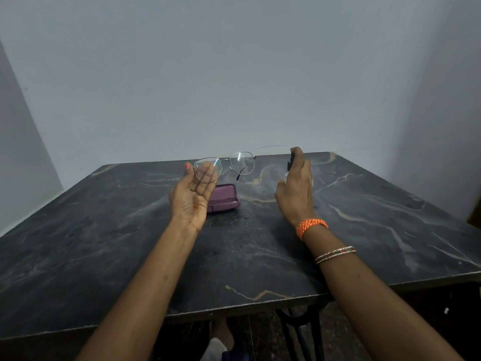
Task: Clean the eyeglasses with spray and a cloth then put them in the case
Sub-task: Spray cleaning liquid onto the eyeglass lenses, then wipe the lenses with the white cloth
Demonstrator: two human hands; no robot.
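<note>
dark marble tabletop (104, 243) carries a closed purple case (223, 198) near its middle; left hand (194, 194) raised palm-up above it, fingers holding thin wire-frame eyeglasses (225, 165) by the left lens, glasses in the air with temples unfolded, one arm pointing toward the right hand (296, 188); right hand up beside the glasses, fingers curled round a small spray bottle (290, 162) with a black top, forefinger on the top; bottle body mostly hidden; orange band (311, 226) and bangles (335, 254) on right wrist
</note>
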